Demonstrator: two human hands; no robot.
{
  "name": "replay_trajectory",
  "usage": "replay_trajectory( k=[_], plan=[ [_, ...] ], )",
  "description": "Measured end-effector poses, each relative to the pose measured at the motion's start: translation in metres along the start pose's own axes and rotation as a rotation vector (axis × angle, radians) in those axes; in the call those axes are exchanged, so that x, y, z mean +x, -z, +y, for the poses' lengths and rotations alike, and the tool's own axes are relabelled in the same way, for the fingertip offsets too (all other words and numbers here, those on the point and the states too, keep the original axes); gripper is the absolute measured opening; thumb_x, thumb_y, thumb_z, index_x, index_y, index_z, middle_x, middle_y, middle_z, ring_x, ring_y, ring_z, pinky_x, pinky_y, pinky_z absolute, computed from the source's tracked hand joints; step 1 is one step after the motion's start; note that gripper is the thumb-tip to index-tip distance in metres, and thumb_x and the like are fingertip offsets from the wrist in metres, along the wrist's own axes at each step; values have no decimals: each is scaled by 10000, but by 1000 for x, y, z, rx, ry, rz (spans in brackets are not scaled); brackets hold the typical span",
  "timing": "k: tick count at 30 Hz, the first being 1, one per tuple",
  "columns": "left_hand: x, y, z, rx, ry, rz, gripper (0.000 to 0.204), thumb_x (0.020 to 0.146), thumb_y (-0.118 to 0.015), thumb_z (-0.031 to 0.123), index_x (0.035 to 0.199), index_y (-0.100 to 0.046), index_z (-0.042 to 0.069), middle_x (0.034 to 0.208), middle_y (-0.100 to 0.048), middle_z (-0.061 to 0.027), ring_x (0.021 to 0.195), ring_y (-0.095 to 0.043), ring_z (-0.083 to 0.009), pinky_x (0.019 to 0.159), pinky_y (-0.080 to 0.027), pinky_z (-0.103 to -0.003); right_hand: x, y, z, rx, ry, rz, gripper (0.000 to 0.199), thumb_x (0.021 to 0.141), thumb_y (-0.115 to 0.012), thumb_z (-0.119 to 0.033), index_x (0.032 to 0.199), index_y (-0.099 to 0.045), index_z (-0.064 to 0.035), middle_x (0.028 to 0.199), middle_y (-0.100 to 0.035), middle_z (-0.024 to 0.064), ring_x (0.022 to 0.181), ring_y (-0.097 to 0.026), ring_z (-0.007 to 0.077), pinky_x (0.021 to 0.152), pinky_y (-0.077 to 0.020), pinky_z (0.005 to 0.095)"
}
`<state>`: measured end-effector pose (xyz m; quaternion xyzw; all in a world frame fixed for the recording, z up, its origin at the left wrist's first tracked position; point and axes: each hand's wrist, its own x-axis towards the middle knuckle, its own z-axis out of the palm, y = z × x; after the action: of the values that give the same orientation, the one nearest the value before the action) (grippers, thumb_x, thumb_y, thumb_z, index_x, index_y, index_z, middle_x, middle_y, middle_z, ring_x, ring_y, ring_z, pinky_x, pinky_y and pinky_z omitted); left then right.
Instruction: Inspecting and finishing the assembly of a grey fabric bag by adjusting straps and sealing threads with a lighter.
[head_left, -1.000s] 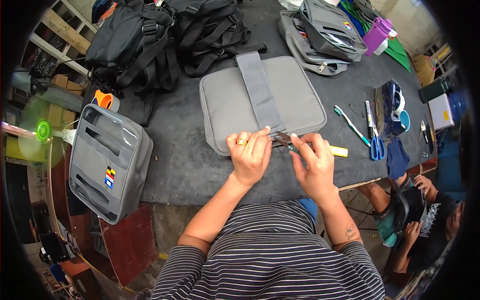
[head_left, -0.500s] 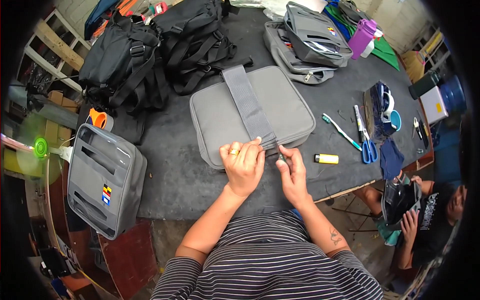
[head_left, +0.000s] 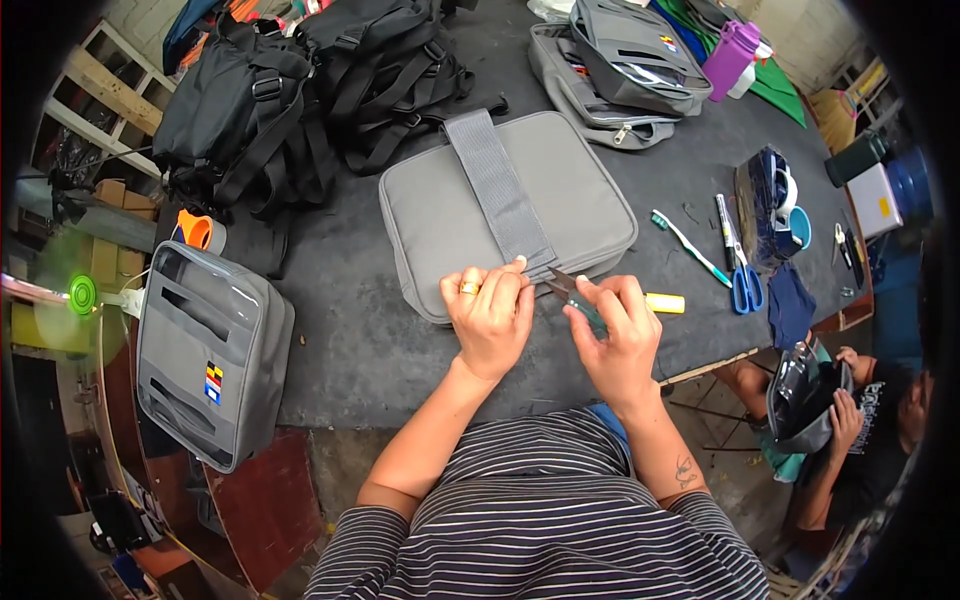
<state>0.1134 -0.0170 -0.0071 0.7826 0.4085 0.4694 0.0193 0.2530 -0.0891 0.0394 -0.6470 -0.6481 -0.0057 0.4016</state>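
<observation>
Hands at table's near edge. Left hand (head_left: pixel 490 315) presses flat, fingers down, on the grey bag (head_left: pixel 505 205) by its strap (head_left: pixel 500 190). Right hand (head_left: pixel 615 335) grasps small snips (head_left: pixel 567 288), blades at the strap end. Yellow lighter (head_left: pixel 665 303) just beside; blue scissors (head_left: pixel 740 275) further right.

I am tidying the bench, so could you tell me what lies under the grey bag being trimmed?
Under the grey bag only the dark table shows around it; anything beneath is covered.
</observation>
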Motion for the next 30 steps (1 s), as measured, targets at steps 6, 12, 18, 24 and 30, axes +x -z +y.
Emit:
replay_trajectory(
  k=[6,12,18,24,30],
  plan=[
    [-2,0,-1,-1,15,-9,212,628,-751,40,776,-610,96,819,-691,26,688,-543,-150,780,-328,-333,-2,-6,0,12,11,-3,312,668,-757,-52,962,-655,-29,839,-555,75,669,-572,252,604,-460,353],
    [-1,0,-1,-1,16,-4,204,630,-749,44,768,-607,96,820,-693,27,683,-539,-148,785,-324,-330,-3,-9,1,28,6,-5,308,662,-756,18,952,-653,12,824,-552,102,679,-585,256,590,-471,338],
    [-2,-1,-2,3,29,3,201,632,-749,48,759,-603,99,828,-699,25,684,-539,-148,786,-323,-326,-4,-15,6,43,17,10,307,671,-756,20,959,-648,16,825,-551,108,679,-585,261,594,-474,342],
    [0,-1,-1,-19,27,12,197,637,-749,49,755,-600,98,833,-702,20,691,-541,-150,783,-328,-329,-16,-36,17,73,-24,44,296,742,-724,-44,1020,-628,-14,894,-564,107,714,-584,278,617,-466,370],
    [0,-1,-5,-43,14,5,170,667,-709,71,750,-564,102,858,-683,3,686,-527,-175,739,-341,-354,-26,-54,23,313,-109,-20,348,859,-647,-50,1174,-513,15,953,-556,130,767,-586,226,653,-482,296]
  ],
)
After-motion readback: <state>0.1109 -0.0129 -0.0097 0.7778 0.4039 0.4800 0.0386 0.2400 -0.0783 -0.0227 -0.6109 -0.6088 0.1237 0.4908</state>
